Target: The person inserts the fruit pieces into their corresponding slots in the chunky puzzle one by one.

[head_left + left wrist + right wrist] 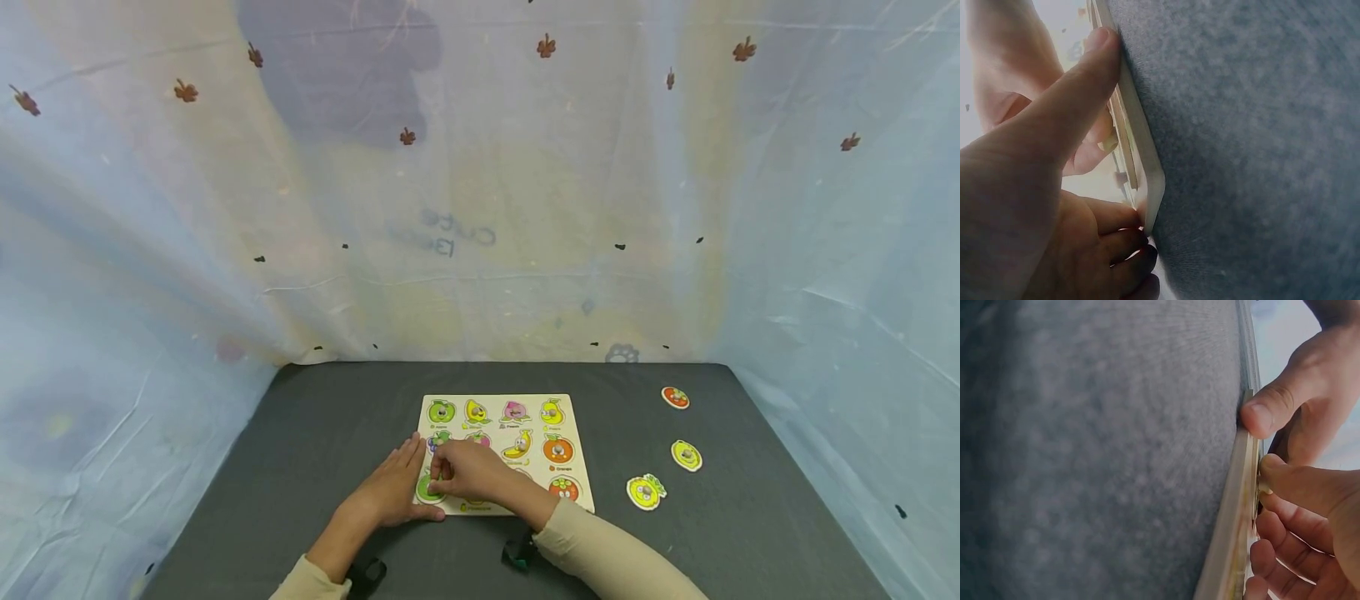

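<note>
A pale wooden fruit puzzle board (497, 400) lies flat on the dark table, with knobbed fruit pieces in its recesses. My left hand (390, 487) braces the board's near left corner, fingers extended along its left side and thumb on the front edge. Over the lower left part, my right hand (474, 473) pinches the small knob of a round green fruit piece (427, 492). From the left wrist view, the piece lies at the board's surface; whether it is fully seated I cannot tell. The right hand hides part of the middle and bottom rows.
Right of the board lie three loose pieces: a red-orange one (675, 397), a yellow lemon-like one (686, 456) and a yellow pineapple piece (646, 492). Pale sheets (480, 317) hang behind the table and on both sides.
</note>
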A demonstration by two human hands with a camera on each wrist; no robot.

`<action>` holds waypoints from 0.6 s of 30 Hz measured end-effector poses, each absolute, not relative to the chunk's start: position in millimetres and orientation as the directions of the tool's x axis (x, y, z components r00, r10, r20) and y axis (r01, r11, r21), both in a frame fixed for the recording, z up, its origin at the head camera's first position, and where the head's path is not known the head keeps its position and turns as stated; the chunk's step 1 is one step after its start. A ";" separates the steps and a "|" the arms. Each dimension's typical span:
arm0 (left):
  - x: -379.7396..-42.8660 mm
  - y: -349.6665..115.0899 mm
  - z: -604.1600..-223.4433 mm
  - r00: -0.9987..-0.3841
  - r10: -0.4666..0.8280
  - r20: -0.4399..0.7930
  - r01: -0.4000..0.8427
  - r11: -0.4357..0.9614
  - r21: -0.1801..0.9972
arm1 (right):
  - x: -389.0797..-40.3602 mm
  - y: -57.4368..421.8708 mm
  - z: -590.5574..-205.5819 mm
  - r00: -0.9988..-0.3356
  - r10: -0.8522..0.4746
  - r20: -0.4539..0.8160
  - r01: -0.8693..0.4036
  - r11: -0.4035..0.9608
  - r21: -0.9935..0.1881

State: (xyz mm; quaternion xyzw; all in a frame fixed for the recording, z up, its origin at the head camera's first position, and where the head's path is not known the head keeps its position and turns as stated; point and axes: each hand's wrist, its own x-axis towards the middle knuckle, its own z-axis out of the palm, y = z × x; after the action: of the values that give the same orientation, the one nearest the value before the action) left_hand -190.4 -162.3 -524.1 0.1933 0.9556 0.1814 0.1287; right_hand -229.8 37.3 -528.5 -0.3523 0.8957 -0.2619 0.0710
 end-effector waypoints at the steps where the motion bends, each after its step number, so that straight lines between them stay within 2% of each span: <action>1: -190.6 -162.2 -523.8 -0.892 0.416 -0.175 0.323 0.860 0.396 | -229.8 37.3 -528.0 -0.742 -0.668 0.056 -0.594 0.616 -0.517; 18: -191.9 -163.0 -524.2 -0.889 0.425 -0.172 0.337 0.859 0.385 | -228.0 37.8 -524.3 -0.759 -0.651 0.019 -0.567 0.646 -0.510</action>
State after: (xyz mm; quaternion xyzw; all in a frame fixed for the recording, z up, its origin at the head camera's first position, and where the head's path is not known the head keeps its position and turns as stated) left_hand -191.9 -163.0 -524.2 0.1992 0.9559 0.1750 0.1263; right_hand -228.0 37.8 -524.3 -0.3370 0.9035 -0.2514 0.0834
